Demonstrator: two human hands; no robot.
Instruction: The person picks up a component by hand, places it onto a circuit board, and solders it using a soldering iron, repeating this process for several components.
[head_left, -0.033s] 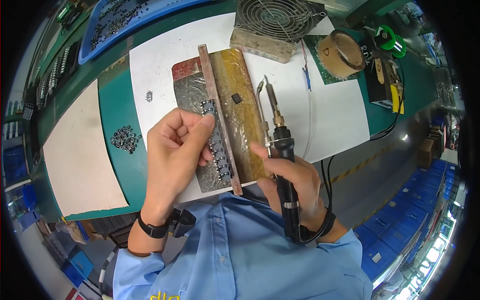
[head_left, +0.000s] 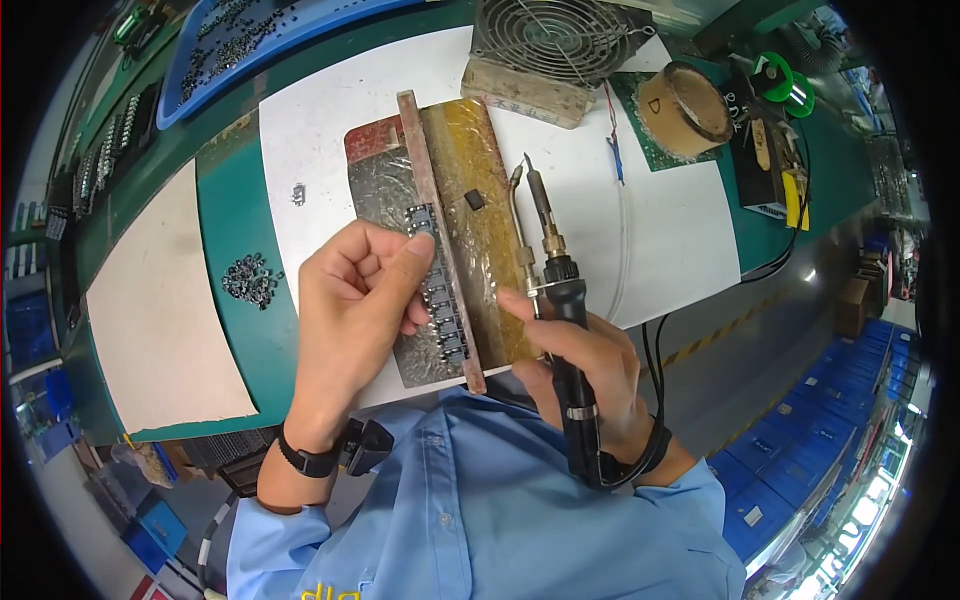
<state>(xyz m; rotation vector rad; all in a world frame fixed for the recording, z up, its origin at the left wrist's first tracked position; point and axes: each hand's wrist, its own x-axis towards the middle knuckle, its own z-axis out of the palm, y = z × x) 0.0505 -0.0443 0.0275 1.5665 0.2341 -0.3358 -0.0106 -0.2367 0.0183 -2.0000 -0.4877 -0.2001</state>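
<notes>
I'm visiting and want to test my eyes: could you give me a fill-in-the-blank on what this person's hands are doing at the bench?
1. The right hand holds a soldering ____.
2. The left hand rests its fingertips on a row of small black ____ beside the metal bar.
3. Behind the white sheet stands a small grey ____ with a round grille.
4. A loose pile of small parts lies on the ____ mat.

Missing words: iron; chips; fan; green

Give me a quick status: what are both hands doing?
Left hand pressing small black parts against metal bar. Right hand gripping soldering iron, tip off the work. Nothing blocking.
</notes>
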